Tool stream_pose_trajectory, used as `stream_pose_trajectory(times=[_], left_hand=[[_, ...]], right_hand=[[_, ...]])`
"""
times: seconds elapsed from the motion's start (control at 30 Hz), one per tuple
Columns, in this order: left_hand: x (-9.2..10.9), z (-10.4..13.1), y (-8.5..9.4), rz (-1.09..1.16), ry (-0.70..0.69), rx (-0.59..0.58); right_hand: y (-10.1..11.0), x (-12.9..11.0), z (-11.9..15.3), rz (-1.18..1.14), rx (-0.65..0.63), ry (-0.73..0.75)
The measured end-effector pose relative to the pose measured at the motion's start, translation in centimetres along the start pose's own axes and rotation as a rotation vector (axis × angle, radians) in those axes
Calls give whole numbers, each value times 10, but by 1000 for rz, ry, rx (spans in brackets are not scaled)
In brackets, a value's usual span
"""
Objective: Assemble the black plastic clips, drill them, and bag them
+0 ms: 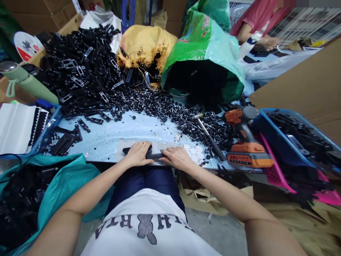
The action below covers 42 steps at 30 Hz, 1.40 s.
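Observation:
A long black plastic part (pixel 156 155) lies at the near edge of the blue worktable (pixel 119 128). My left hand (pixel 138 153) is closed over its left half, and a dark end sticks out past the fingers. At the other end, my right hand (pixel 178 158) grips the part between thumb and fingers. Much of the part is hidden under both hands. Beside my right hand lie several white round discs (pixel 194 153). A small hammer (pixel 210 137) rests to the right of them, its head among black-headed pins (pixel 157 105).
An orange cordless drill (pixel 243 138) stands at the right, next to a blue basket (pixel 287 138). Black parts (pixel 85 67) are heaped at the back left. A green sack (pixel 202 46) and a yellow sack (pixel 145 44) lie behind. Across the table, a co-worker's hand (pixel 269 43) shows.

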State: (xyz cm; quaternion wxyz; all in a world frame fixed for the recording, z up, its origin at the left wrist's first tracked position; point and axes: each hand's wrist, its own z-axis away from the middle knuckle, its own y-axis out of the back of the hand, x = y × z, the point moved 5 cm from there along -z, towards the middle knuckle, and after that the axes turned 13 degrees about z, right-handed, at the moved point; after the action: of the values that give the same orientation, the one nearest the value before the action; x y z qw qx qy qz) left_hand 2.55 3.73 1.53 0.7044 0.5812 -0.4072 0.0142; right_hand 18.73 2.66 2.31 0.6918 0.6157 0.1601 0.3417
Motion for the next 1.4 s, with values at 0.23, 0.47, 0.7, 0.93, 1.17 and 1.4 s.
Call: stream_pose_trajectory(times=[0.23, 0.47, 0.7, 0.93, 1.17, 1.4], left_hand=[[-4, 11, -2, 45, -113, 102], [-8, 6, 8, 43, -119, 128], [-7, 10, 4, 5, -177, 201], [-7, 8, 0, -17, -175, 215], [-14, 1, -1, 55, -113, 107], [-92, -81, 67, 83, 370, 357]], right_hand=[[29, 0, 1, 104, 61, 7], [38, 4, -6, 153, 57, -2], [32, 4, -2, 235, 159, 95], [33, 13, -3, 263, 216, 113], [17, 24, -8, 187, 234, 106], [-3, 43, -22, 36, 186, 97]])
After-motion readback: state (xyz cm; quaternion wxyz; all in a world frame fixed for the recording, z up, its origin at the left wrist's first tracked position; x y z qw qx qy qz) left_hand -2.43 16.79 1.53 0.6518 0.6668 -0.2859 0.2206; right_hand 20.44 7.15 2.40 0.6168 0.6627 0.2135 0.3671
